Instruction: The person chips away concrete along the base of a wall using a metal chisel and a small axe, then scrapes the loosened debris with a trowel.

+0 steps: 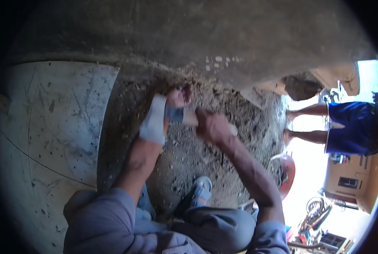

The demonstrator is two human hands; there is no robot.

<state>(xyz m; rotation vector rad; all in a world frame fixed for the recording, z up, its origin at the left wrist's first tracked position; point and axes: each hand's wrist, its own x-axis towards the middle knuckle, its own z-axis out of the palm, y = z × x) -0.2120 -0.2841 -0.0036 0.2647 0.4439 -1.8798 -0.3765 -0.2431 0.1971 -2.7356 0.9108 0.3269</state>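
Observation:
My right hand [214,127] is closed round the pale handle of a hammer [190,118]. Its dark, blocky head [174,114] overlaps my left wrist in the view, and I cannot tell how far apart they are. Beyond it, my left hand [179,96] is curled low by the base of the wall, over loose soil. A small dark bit shows at its fingers, too small to name. Round my left wrist and lower forearm goes a wide white wrap [153,122].
A grey wall [223,34] rises in front of me above broken soil [240,122]. On the left lies a large pale, stained board [62,135]. Another person in blue shorts [352,127] stands at the right, near a reddish round basin [287,175]. A motorbike [316,216] is farther off.

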